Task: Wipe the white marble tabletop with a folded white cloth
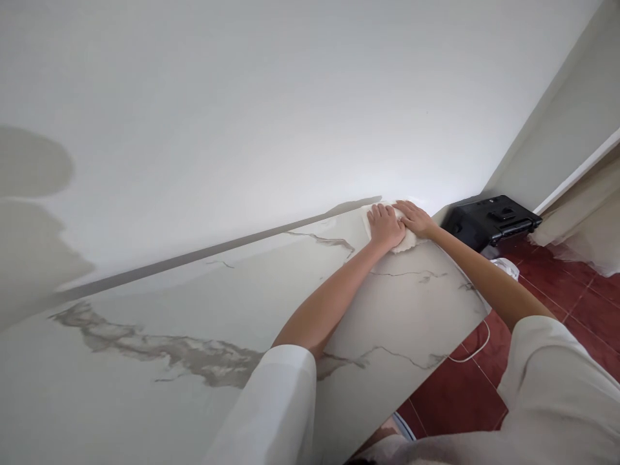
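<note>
A white cloth (405, 244) lies bunched on the far right corner of a white, grey-veined marble-look tabletop (411, 310), close to the wall. My left hand (385, 226) presses down on the cloth with its fingers bent over it. Right beside it, my right hand (415, 219) holds the cloth's right side, fingers pointing left toward the left hand. Both arms are stretched far forward across the top. Parts of the cloth are hidden under the hands.
A white wall (290, 116) runs along the far edge of the tabletop, with a narrow dark gap between. A black case-like box (489, 219) stands beyond the right end. A white cable (477, 352) hangs above the red tiled floor (455, 394). A pale curtain (586, 219) hangs at right.
</note>
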`<state>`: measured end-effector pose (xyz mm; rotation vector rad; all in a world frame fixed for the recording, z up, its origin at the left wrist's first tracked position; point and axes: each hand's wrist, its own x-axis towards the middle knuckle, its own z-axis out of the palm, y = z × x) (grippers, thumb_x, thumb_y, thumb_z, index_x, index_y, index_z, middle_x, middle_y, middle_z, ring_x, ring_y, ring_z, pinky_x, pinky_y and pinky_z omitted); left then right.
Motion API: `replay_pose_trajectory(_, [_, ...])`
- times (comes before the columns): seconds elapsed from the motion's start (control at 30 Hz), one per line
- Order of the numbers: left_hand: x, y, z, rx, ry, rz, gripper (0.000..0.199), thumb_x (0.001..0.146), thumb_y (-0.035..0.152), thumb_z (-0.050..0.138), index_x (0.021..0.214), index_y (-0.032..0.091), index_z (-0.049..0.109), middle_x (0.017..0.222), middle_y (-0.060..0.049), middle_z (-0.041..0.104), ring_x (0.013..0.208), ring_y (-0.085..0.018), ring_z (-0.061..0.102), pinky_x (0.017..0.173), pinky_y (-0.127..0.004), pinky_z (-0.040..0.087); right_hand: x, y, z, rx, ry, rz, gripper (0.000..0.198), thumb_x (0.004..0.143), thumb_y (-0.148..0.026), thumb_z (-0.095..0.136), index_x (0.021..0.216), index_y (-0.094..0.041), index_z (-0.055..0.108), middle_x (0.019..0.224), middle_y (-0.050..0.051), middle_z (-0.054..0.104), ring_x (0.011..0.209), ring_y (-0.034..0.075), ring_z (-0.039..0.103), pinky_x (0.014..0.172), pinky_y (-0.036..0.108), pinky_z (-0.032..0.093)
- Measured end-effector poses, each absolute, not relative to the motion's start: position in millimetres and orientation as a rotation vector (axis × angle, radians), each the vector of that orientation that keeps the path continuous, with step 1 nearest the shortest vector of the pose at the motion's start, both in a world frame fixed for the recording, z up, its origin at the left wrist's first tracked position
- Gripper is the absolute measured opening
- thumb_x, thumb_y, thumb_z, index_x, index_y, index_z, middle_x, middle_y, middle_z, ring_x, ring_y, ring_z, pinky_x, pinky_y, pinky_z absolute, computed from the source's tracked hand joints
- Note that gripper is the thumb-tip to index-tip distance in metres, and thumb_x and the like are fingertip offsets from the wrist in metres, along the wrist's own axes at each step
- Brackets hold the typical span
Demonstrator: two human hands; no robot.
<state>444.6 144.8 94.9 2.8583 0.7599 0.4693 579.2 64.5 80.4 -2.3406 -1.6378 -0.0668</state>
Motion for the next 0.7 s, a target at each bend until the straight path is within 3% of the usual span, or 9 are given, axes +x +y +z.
replay_pose_trajectory(0.53, [478, 178, 97, 2.869, 0.773, 0.493, 0.051, 0.09, 0.028, 0.03, 0.132, 0.003, 0.044, 0.144, -0.019, 0.04, 0.138, -0.033, 0.028, 0.113, -0.044, 0.022, 608, 99, 76, -2.278, -1.558, -0.1, 0.051, 0.092, -0.034, 0.031, 0.142, -0.025, 0.039, 0.152, 0.0, 0.036, 0.141, 0.025, 0.03, 0.116, 0.048, 0.026])
replay_pose_trajectory(0.7, [472, 170, 96, 2.887, 0.768, 0.479, 0.054, 0.091, 0.03, 0.031, 0.137, 0.003, 0.041, 0.147, -0.019, 0.037, 0.14, -0.034, 0.027, 0.114, -0.045, 0.02, 602, 89, 81, -2.297, -1.538, -0.042, 0.053, 0.091, -0.035, 0.033, 0.142, -0.02, 0.041, 0.152, 0.005, 0.036, 0.14, 0.024, 0.03, 0.117, 0.045, 0.024])
